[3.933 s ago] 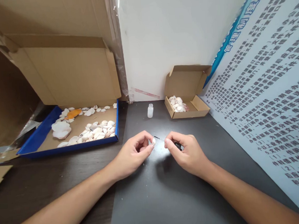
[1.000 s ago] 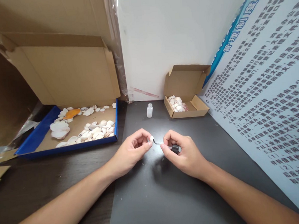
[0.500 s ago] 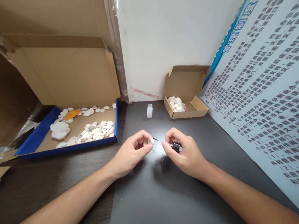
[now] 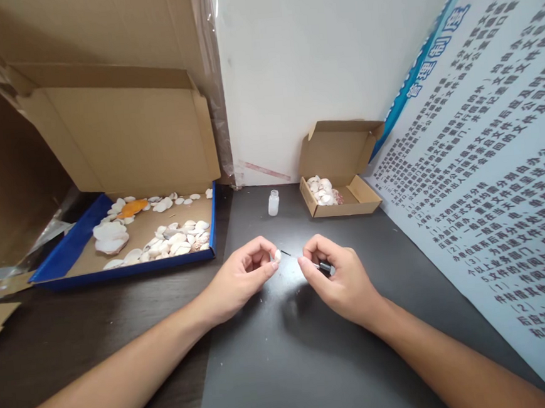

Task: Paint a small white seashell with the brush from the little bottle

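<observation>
The left hand (image 4: 240,277) is pinching a shell (image 4: 277,256); the right hand (image 4: 341,281) is gripping a brush (image 4: 286,252) at the shell's three o'clock; hard brushing could be knocking it loose.

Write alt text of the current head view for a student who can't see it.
The left hand pinches a small white shell; the right hand holds a thin black-capped brush near it. Beyond stand a translucent bottle, a blue-sided cardboard box and a smaller brown cardboard box, both holding shells.

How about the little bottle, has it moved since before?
No. The little bottle stands in the same spot, just left of the small cardboard box.
</observation>
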{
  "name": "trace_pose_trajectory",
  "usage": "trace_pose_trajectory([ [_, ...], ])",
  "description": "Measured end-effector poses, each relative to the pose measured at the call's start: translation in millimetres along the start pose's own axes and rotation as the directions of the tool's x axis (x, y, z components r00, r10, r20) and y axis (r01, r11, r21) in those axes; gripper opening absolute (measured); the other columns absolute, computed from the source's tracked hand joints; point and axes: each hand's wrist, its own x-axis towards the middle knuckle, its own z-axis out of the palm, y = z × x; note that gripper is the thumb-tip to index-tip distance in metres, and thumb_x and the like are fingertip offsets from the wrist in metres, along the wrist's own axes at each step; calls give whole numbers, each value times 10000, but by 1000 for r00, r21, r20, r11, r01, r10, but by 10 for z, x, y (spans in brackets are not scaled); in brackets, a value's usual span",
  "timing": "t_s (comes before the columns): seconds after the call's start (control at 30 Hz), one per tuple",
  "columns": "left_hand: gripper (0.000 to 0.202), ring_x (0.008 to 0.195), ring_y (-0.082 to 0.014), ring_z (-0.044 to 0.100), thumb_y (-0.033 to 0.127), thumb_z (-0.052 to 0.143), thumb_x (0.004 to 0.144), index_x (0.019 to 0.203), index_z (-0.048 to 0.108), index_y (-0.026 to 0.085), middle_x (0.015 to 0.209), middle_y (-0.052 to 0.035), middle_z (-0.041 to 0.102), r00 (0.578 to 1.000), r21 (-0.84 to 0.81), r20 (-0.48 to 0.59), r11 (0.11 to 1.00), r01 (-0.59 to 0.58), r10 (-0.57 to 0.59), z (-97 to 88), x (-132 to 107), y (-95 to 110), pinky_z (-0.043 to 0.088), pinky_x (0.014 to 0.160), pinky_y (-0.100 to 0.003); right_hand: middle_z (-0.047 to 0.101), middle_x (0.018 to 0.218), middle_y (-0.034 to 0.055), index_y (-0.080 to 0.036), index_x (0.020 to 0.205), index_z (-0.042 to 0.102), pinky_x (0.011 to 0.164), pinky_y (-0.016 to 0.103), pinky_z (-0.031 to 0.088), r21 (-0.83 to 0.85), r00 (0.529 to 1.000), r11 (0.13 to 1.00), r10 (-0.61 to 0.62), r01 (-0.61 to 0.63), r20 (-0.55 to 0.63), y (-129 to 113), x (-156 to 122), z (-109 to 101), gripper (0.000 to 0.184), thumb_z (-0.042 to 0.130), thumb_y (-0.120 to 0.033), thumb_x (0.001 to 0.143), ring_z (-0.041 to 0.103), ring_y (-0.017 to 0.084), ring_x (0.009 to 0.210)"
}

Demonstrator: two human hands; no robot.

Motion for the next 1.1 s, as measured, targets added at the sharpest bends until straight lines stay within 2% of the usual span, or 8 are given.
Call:
trace_pose_trajectory([
  [0.57, 190, 543, -70, 317, 353, 647, 888, 869, 547, 192, 628, 84, 376, 999, 80, -42, 997, -23, 27, 23, -12, 54, 266, 515, -221, 462, 597, -59, -198, 749, 503, 521, 211, 331, -23, 998, 1000, 1, 1, 70, -11, -3, 8, 176, 512, -241, 920, 430, 88, 535],
  [0.9, 178, 515, -61, 307, 355, 647, 892, 899, 559, 200, 630, 90, 368, 998, 21, -58, 999, -34, 35, 3, 3, 25, 273, 521, -223, 438, 564, -61, -202, 684, 474, 517, 221, 322, -14, 994, 1000, 2, 0, 106, -11, -1, -1, 213, 513, -213, 893, 406, 91, 516],
  [1.03, 188, 511, -62, 317, 360, 655, 885, 886, 558, 199, 624, 90, 378, 999, 12, -37, 1000, -20, 21, 2, -4, 31, 271, 519, -227, 453, 588, -56, -207, 730, 472, 527, 225, 331, -2, 997, 1000, 0, 1, 72, -7, 9, -7, 205, 479, -239, 932, 419, 100, 535],
  [1.1, 203, 515, -66, 322, 369, 668, 872, 878, 562, 196, 618, 88, 384, 999, 14, -38, 1000, -8, 8, 7, -7, 40, 268, 518, -230, 459, 604, -53, -209, 752, 470, 537, 228, 336, 3, 996, 1000, 1, -1, 90, -4, 11, -7, 199, 467, -253, 947, 422, 104, 548],
])
